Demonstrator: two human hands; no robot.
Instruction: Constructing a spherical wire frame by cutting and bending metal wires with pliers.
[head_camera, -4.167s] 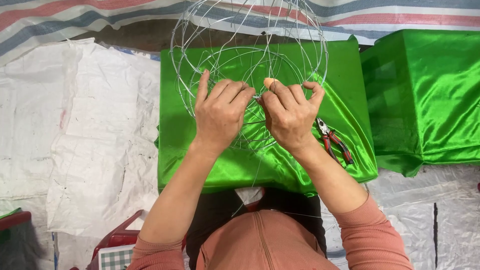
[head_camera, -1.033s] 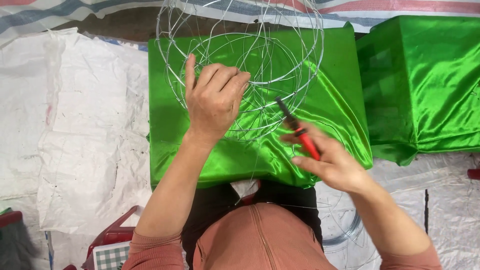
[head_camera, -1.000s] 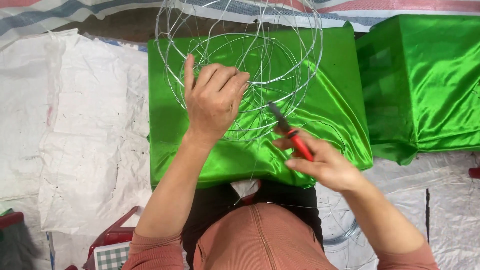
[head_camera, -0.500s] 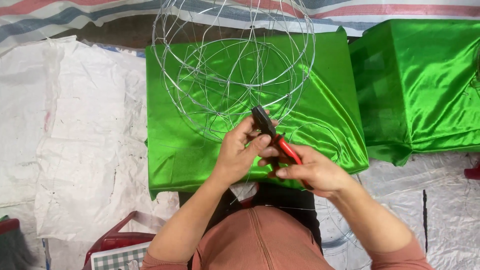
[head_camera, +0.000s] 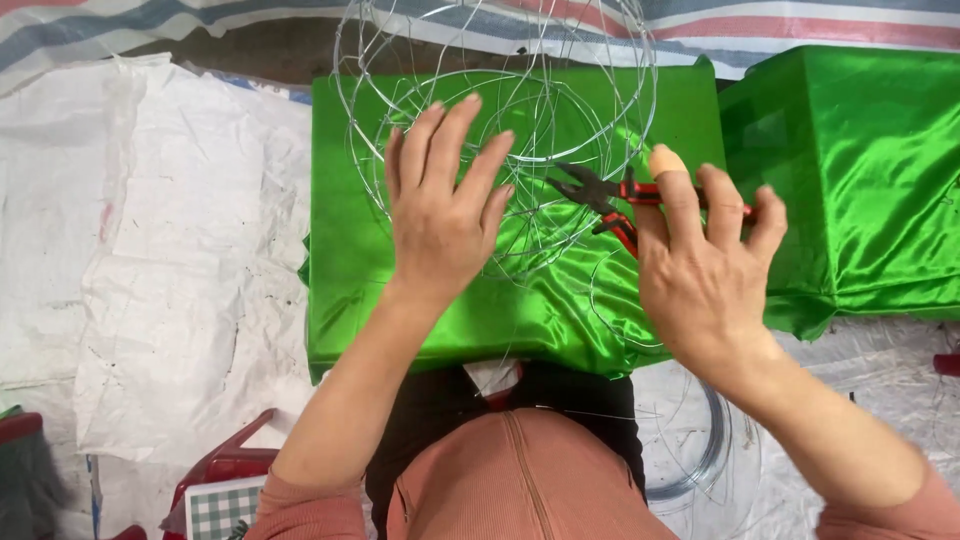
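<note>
Left hand (head_camera: 440, 215) spread flat, fingers apart, on wire frame (head_camera: 500, 110); right hand (head_camera: 705, 265) clamped on red-handled pliers (head_camera: 610, 195) above green cloth (head_camera: 520, 290).

Two box-shaped packages wrapped in shiny green satin lie side by side: the larger box (head_camera: 400, 270) at centre, a second box (head_camera: 860, 170) just beside it, right. No labels, signs or screens.

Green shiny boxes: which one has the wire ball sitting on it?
The middle green box, right in front of the person. The wire frame stands on it, under the left hand. The other green box, off to the right, has nothing on top.
</note>
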